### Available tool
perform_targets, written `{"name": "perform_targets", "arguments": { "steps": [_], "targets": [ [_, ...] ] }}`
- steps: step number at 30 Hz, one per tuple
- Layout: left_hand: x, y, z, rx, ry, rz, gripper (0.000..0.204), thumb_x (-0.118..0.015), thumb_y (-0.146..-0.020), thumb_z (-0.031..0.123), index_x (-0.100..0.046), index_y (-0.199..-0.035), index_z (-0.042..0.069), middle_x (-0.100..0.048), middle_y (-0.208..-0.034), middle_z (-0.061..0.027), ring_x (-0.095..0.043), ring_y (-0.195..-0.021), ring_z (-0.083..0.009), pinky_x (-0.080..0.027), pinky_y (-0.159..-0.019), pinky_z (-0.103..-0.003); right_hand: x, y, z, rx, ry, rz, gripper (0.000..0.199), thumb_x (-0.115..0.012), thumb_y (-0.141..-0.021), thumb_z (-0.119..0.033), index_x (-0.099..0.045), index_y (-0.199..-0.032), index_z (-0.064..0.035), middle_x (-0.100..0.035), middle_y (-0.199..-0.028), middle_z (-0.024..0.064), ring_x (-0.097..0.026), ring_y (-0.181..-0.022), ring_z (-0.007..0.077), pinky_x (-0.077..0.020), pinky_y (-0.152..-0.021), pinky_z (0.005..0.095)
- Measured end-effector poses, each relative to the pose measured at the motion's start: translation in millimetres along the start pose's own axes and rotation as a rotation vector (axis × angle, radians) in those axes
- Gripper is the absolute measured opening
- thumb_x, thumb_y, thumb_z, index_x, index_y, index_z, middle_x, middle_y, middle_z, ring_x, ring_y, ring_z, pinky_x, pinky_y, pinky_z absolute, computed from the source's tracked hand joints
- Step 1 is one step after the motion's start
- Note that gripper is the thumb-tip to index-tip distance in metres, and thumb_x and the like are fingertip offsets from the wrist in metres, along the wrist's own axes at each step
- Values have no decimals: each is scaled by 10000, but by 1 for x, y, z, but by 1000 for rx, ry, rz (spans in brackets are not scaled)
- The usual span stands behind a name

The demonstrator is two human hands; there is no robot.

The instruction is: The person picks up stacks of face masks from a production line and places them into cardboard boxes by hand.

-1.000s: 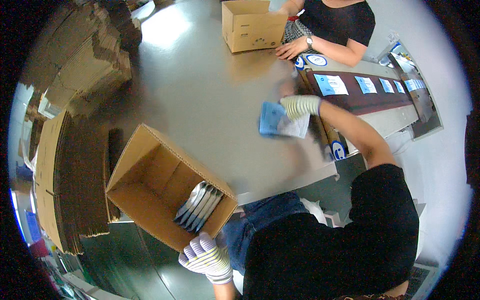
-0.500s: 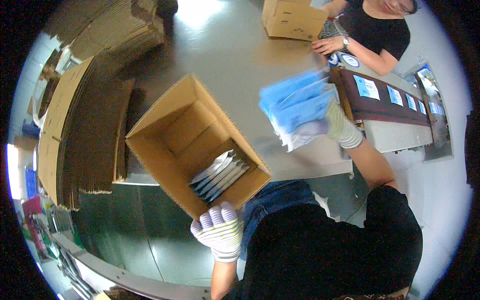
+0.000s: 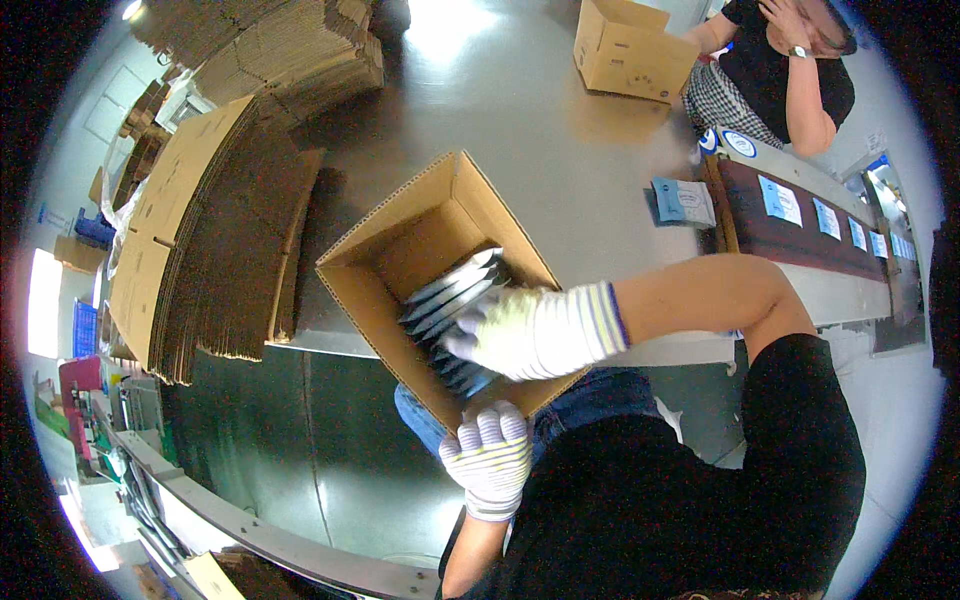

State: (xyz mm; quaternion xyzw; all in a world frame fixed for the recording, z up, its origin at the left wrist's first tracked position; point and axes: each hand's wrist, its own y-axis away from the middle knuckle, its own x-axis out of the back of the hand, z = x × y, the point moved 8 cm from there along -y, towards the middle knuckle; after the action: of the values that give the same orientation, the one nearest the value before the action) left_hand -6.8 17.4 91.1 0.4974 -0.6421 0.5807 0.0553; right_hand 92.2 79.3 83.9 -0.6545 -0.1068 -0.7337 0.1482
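Open brown cardboard box [image 3: 405, 240], straddling the near edge of the smooth grey table [image 3: 520, 130]; flattened brown cartons [image 3: 215, 240] to its left, open tabletop beyond; striped white-gloved left hand [image 3: 490, 450] grasping its near rim; striped white-gloved right hand [image 3: 510, 335] inside, over a row of blue-and-silver packets [image 3: 450, 282], grip impossible to tell. Half a second earlier, the right hand holds packets above the table; now the row is longer.

An open, brown corrugated cardboard box [image 3: 395, 250] sits tilted across the near edge of the bench [image 3: 480, 120]. Inside, flat blue-and-white pouches [image 3: 450, 288] stand on edge, face to face in a row, partly hidden.
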Motion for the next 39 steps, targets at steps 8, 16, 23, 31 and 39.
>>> {"name": "perform_targets", "arguments": {
  "steps": [8, 16, 23, 31, 39],
  "targets": [
    [21, 64, -27, 103, -111, -166, 139, -569, -799, 309, -547, -814, 173, -501, -746, -2, -486, -677, -188, -341, -631, -384, 82, 39, -56, 312, -317, 627, 509, -670, -733, -365, -553, -1132, -72, -579, -1118, 99, -538, -1086, 285, -423, -950, 435],
    [60, 97, -57, 269, -329, -183, 315, -459, -913, 454, -551, -917, 153, -531, -812, -13, -514, -793, -212, -341, -729, -385, 41, 22, 39, 39, -397, 715, 464, -633, -814, -340, -536, -1164, -51, -541, -1191, 160, -478, -1169, 343, -399, -990, 450],
    [95, 106, -65, 321, -318, -157, 206, -462, -913, 293, -613, -930, 154, -613, -834, -1, -515, -641, -235, -364, -587, -394, -73, 15, 156, -381, -181, 330, 444, -635, -800, -372, -615, -1093, -39, -594, -1143, 152, -504, -1136, 328, -399, -980, 449],
    [90, 115, -71, 340, -344, -153, 230, -440, -932, 310, -612, -960, 160, -603, -837, 0, -511, -648, -235, -360, -588, -394, -81, 63, 265, -733, -364, 207, 355, -659, -818, -280, -622, -1104, -73, -629, -1042, 189, -593, -1001, 338, -452, -896, 412],
    [82, 110, -74, 323, -269, -100, 226, -461, -901, 322, -603, -999, 175, -620, -895, 1, -512, -660, -233, -360, -607, -398, -81, 64, 302, -570, -269, 180, 383, -637, -816, -374, -649, -1008, -43, -658, -908, 194, -622, -877, 357, -469, -831, 408]
  ]
}}
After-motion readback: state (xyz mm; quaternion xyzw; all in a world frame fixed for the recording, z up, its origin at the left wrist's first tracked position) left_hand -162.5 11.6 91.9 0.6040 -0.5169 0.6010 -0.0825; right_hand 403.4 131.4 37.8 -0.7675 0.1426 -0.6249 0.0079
